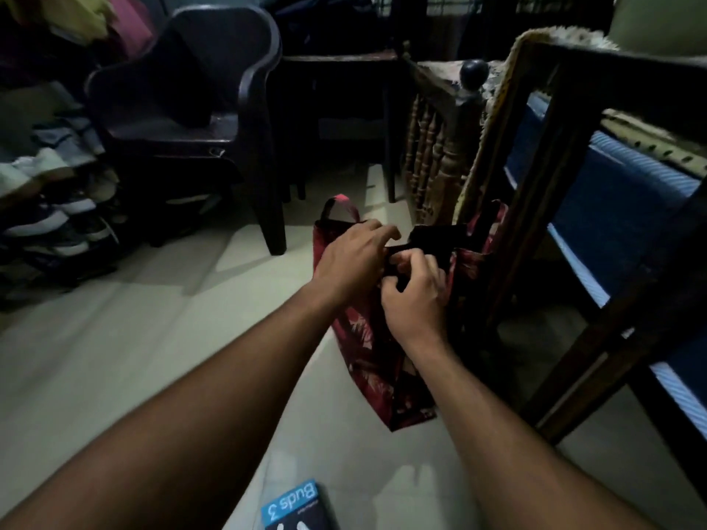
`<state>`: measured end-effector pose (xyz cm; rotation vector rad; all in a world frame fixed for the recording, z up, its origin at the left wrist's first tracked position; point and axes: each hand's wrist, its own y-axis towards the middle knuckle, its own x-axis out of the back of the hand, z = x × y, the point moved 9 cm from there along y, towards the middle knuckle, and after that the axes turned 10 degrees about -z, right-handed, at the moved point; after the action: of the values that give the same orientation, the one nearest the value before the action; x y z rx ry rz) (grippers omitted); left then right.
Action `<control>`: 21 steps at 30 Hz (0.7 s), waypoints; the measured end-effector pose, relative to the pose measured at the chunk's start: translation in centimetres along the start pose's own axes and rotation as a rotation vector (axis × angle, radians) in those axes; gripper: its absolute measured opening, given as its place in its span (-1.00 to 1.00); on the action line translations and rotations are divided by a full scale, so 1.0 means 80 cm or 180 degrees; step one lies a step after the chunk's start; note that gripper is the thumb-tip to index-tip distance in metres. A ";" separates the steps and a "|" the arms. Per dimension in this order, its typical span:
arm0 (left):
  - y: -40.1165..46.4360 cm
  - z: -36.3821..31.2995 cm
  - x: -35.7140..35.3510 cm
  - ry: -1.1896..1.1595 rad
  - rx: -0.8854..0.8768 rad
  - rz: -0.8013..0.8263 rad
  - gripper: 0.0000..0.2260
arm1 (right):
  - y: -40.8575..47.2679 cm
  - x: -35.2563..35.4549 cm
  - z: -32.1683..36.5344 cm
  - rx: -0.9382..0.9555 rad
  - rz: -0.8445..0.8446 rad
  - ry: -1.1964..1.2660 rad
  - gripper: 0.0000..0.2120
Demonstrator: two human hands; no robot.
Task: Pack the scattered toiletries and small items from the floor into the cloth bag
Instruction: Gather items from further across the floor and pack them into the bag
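Note:
A dark red patterned cloth bag (363,338) stands on the pale floor against a wooden bed frame, its pink handle sticking up at the far side. My left hand (350,260) holds the bag's near rim with curled fingers. My right hand (415,288) grips a black object (436,239) over the bag's mouth; the room is dim and its shape is unclear. A blue and black box marked "Buds 3" (294,508) lies on the floor near the bottom edge, between my forearms.
A dark plastic chair (191,109) stands behind the bag to the left. A shoe rack with several shoes (57,216) lines the left wall. The wooden bed frame (554,223) with blue bedding fills the right side.

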<state>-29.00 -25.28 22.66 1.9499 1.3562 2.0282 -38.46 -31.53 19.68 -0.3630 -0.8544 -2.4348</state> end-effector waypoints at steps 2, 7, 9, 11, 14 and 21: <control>-0.056 0.027 0.016 -0.0159 0.0376 -0.0202 -0.74 | -0.026 -0.031 0.010 0.0002 0.0663 0.0172 -0.85; -0.300 0.124 -0.030 -0.0522 0.2243 0.0209 -0.78 | -0.182 -0.152 0.007 0.0293 0.2909 -0.0436 -0.73; -0.410 0.129 -0.076 -0.0564 0.2794 0.0895 -0.61 | -0.260 -0.182 -0.013 0.0571 0.3821 -0.0976 -0.60; -0.498 0.118 -0.111 -0.0650 0.3160 0.1435 -0.31 | -0.313 -0.199 -0.038 0.0722 0.4298 -0.1321 -0.51; -0.570 0.094 -0.133 -0.0900 0.3637 0.1444 0.01 | -0.368 -0.217 -0.080 0.0766 0.4689 -0.1717 -0.39; -0.626 0.076 -0.159 -0.0690 0.3463 0.1630 0.11 | -0.415 -0.229 -0.157 0.0493 0.4726 -0.1877 -0.34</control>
<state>-47.77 2.19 -17.34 3.0430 2.3774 1.1027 -42.98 -10.45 -13.97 -1.1619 -0.5833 -0.8715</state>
